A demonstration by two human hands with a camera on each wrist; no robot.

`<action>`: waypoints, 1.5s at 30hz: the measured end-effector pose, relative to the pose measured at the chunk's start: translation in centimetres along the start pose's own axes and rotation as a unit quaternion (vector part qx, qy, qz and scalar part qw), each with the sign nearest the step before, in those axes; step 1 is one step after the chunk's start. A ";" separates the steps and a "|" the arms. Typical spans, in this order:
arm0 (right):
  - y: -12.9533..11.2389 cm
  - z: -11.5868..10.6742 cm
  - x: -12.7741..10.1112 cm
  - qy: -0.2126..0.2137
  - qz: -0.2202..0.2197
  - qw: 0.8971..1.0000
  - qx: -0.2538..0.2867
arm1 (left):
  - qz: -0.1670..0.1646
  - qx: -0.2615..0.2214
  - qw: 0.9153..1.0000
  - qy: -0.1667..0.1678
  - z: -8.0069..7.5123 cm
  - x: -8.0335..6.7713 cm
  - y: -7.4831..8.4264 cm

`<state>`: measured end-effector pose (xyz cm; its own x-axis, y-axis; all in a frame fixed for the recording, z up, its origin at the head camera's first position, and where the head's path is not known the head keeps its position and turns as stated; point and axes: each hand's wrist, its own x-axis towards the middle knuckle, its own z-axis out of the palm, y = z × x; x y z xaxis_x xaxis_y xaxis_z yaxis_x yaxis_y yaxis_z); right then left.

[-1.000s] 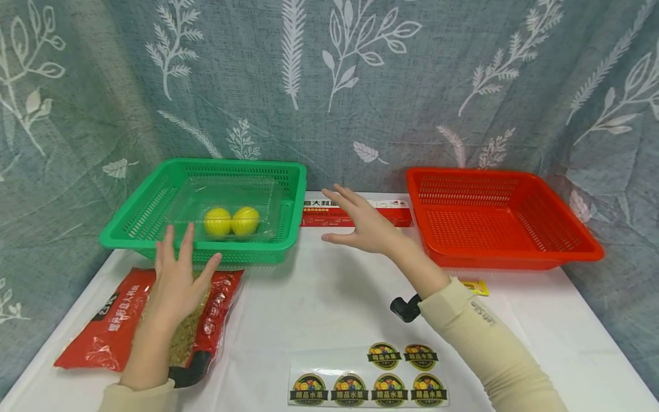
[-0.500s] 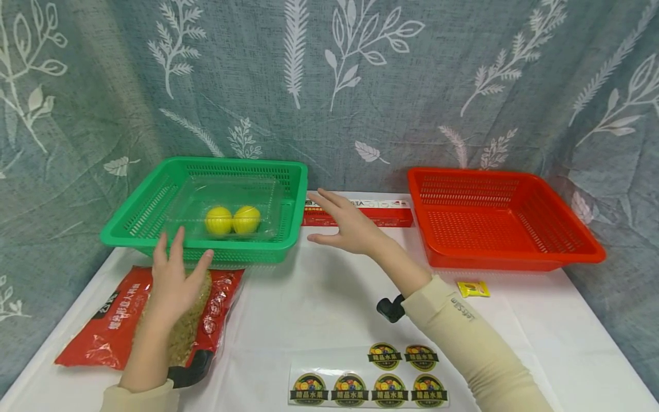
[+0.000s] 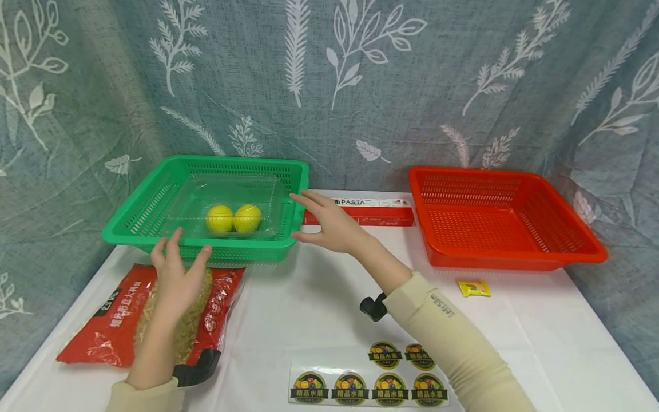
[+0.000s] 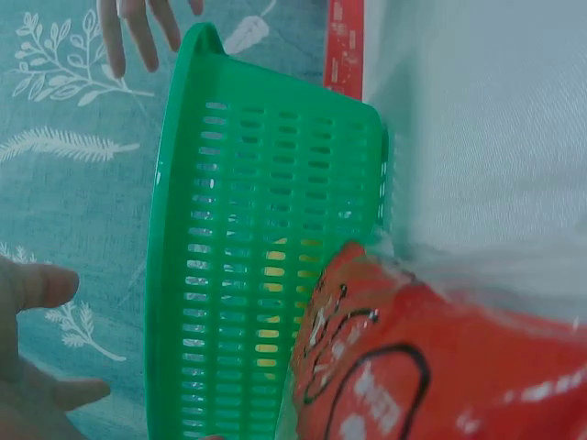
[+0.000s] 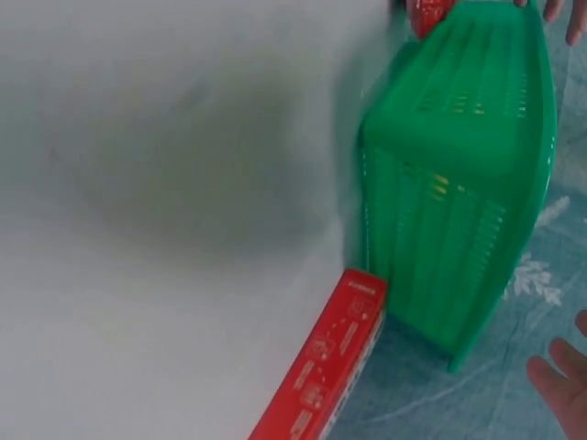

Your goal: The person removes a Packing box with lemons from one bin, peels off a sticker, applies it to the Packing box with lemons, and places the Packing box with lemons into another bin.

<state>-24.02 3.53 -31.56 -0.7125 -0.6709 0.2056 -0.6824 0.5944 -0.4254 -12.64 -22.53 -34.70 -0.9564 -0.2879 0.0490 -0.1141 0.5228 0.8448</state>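
Note:
A green basket (image 3: 154,200) stands at the table's back left and holds a clear plastic box (image 3: 226,197) with two yellow balls (image 3: 233,218) inside. My left hand (image 3: 181,264) hovers open over a red bag of food (image 3: 118,320), with its fingertips just short of the basket's front rim. My right hand (image 3: 318,222) is open beside the basket's right rim, fingers spread, close to it or just touching. In the left wrist view the green basket (image 4: 266,275) stands over the red bag (image 4: 440,367). In the right wrist view the green basket (image 5: 468,174) is seen from the side.
A red pasta box (image 3: 376,210) lies behind my right hand, also seen as the pasta box (image 5: 321,367). An empty red basket (image 3: 515,257) sits at the back right. A small yellow packet (image 3: 473,288) and a sheet of fruit stickers (image 3: 368,380) lie on the white table (image 3: 298,309).
My right hand has moved left, from in front of the pasta box to the green basket's right rim. My left hand has edged forward toward the front rim.

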 end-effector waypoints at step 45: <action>-2.2 3.3 3.0 -0.045 0.030 0.998 -0.016 | -0.144 -0.448 0.878 0.091 3.6 2.1 1.1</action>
<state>-24.09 -1.23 -32.93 -0.7361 -0.6695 0.0999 -0.6445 0.6481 -0.4057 -15.78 -19.63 -35.58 -0.8543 -0.4714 -0.2189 -0.0078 -0.4095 0.9123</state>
